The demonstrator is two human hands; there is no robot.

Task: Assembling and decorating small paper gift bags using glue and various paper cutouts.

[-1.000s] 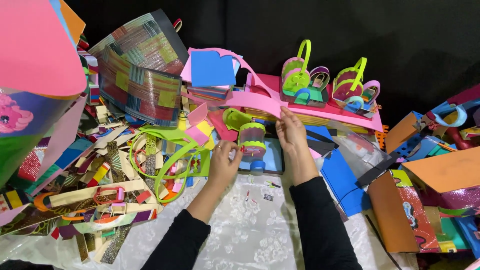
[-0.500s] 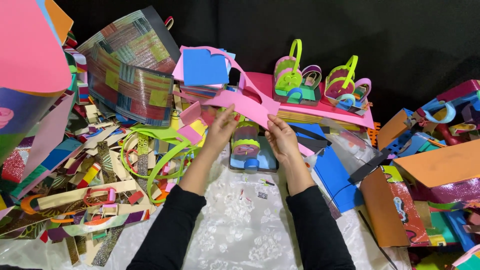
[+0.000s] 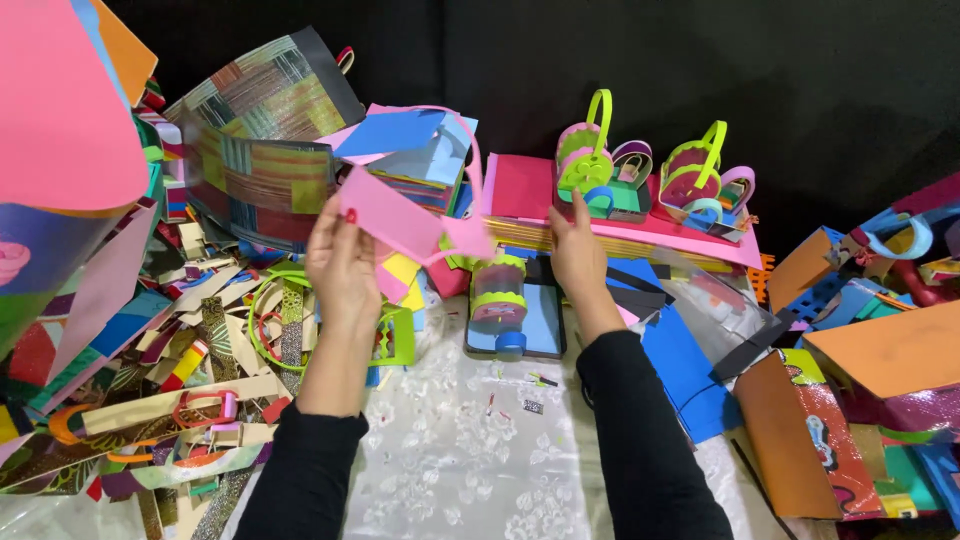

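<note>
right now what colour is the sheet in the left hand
Pink foam sheet, clearest in the head view.

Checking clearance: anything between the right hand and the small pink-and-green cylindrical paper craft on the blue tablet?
Nothing visible. The right hand rests on the stacked sheets' edge just right of the pink-and-green cylindrical paper craft; the gap between is open. The left hand holds a pink paper sheet up and left, above it.

A home craft table: heaped coloured paper scraps [image 3: 180,350], small handmade paper baskets [image 3: 700,175].
</note>
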